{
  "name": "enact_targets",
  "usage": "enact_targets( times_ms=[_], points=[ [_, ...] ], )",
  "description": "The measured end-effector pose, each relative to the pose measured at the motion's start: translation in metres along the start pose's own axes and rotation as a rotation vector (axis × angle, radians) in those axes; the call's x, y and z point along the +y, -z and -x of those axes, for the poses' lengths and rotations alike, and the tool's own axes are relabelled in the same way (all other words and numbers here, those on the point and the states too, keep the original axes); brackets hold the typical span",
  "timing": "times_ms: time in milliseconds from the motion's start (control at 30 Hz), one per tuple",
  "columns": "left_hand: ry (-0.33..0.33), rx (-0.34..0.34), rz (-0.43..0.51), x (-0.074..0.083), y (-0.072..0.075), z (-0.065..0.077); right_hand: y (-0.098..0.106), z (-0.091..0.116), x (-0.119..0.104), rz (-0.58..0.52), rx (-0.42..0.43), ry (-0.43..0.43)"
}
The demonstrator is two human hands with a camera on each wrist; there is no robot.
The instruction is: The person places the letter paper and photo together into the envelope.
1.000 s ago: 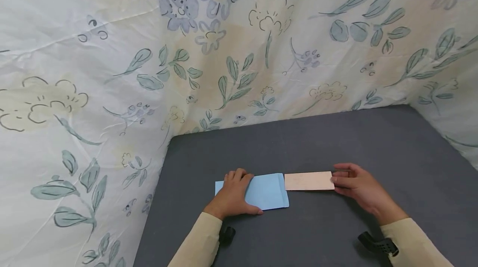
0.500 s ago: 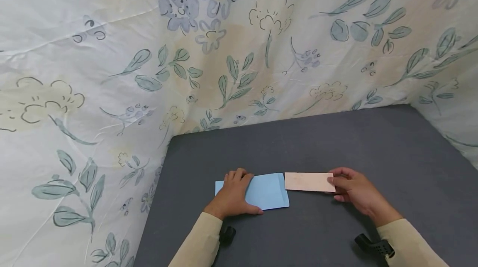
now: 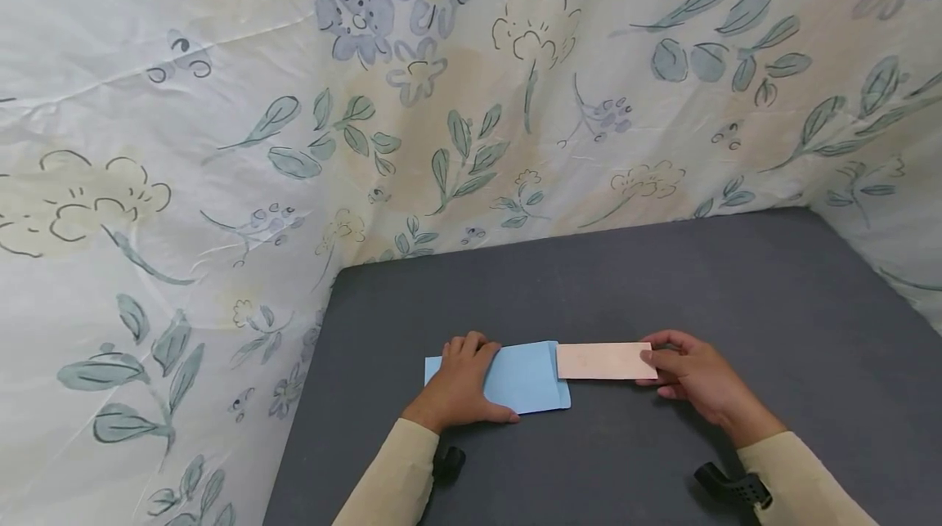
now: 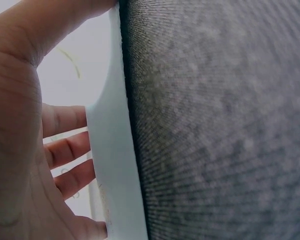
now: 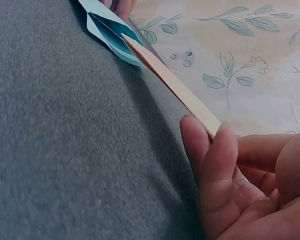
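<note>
My left hand [image 3: 459, 383] spans a light blue envelope [image 3: 521, 379] on the table, thumb at its near edge and fingers at its far edge. In the left wrist view, fingertips [image 4: 72, 150] meet the envelope's surface. Its open mouth, bulging apart, faces right in the right wrist view, where the envelope [image 5: 97, 25] lies at the top. My right hand [image 3: 695, 370] pinches the right end of a folded peach-coloured paper [image 3: 599, 361] between thumb and fingers. The paper's [image 5: 175, 85] far end is at the envelope mouth; how far in it reaches is hard to tell.
A dark grey cloth-covered table [image 3: 589, 280] lies under both hands. Behind it and on both sides hangs a flower-printed curtain [image 3: 441, 141]. Black straps [image 3: 736, 485] are worn at the wrists, below beige sleeves.
My right hand has taken a firmer pinch on the paper's end and moved it slightly left, so its tip now meets the envelope mouth. The left hand stays in place.
</note>
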State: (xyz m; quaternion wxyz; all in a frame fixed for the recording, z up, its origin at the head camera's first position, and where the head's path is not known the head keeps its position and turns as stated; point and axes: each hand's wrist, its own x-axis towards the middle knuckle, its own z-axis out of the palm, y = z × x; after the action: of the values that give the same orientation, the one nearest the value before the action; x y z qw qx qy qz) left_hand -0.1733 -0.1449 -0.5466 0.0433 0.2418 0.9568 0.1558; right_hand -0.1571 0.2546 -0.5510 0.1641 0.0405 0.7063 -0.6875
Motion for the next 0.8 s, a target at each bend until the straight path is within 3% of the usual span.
enact_targets(
  times_ms=[800],
  points=[
    [-0.01, -0.01, -0.003, -0.002, 0.003, 0.002, -0.028, -0.01, 0.002, 0.006, 0.021, -0.01]
  ],
)
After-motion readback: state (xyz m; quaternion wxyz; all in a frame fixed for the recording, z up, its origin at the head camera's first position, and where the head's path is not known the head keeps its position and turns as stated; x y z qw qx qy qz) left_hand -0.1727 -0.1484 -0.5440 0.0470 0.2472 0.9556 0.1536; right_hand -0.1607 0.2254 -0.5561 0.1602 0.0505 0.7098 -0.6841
